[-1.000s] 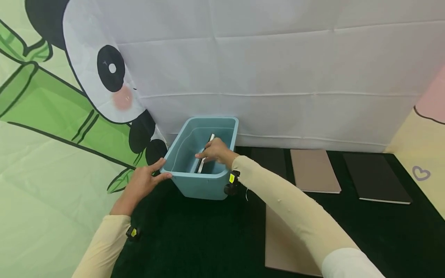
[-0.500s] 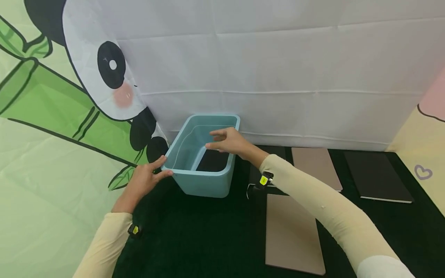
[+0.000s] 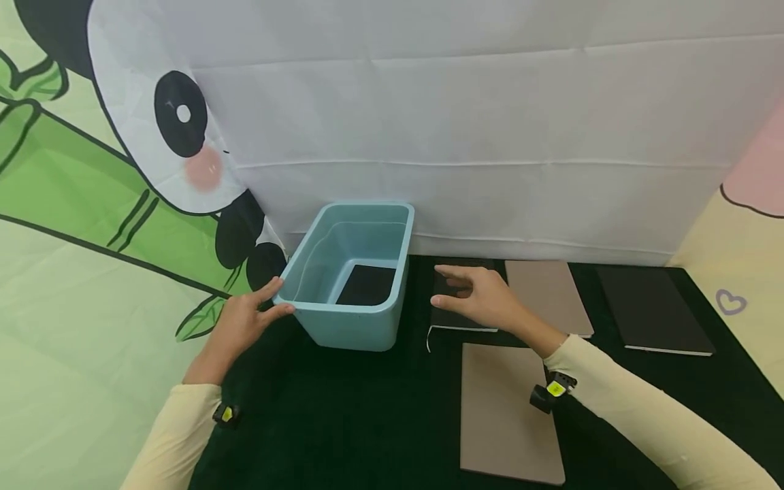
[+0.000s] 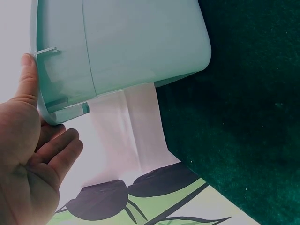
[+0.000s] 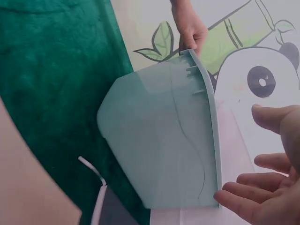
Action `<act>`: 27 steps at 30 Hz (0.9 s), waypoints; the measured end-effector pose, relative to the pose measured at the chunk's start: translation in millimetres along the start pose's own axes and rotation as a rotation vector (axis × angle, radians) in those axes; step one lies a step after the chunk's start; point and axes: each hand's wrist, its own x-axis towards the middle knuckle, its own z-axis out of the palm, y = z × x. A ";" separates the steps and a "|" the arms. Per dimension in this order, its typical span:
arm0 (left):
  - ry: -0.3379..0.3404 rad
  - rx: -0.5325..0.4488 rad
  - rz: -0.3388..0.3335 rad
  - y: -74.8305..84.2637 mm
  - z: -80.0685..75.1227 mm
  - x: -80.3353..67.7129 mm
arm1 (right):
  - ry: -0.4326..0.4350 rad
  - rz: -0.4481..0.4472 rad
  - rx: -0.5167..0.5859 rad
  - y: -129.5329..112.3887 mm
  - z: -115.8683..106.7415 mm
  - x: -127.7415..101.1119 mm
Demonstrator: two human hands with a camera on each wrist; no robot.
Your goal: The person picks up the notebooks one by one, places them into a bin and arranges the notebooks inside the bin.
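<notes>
Fingers of the left hand (image 3: 241, 323) are curled lightly against the near left corner of the blue bin (image 3: 318, 258), with the thumb laid along the top of the rim and the other fingers tucked beneath its lip, so that the corner is pinched. The same hold is seen in the left wrist view, where the thumb (image 4: 29, 77) is pressed on the rim's edge and the bin's outer wall (image 4: 140, 42) fills the upper part of the picture. Fingers of the right hand (image 3: 484, 299) are spread and nearly straight, and nothing is held by them; the hand is hovered over a black notebook (image 3: 446, 318) that lies just right of the bin, though whether it is touched cannot be told. In the right wrist view the open fingertips (image 5: 262, 197) are shown beside the bin's side wall.

Inside the bin a second black notebook (image 3: 366, 286) is seen lying flat on the bottom. The bin is stood on a dark green cloth (image 3: 343, 422) against a white backdrop printed with a panda (image 3: 184, 136). A tan notebook (image 3: 508, 415) is laid near the right forearm, another tan notebook (image 3: 548, 296) beyond the right hand, and a further black notebook (image 3: 652, 309) at the far right.
</notes>
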 end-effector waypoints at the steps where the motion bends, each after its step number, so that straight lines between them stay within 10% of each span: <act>1: 0.006 0.001 0.005 -0.2 -0.5 0.1 | 0.009 -0.004 -0.004 2.5 -0.6 -6.5; 27: 0.049 -0.015 -0.002 -7.8 8.6 -0.3 | 0.144 0.262 -0.321 55.0 4.2 -141.0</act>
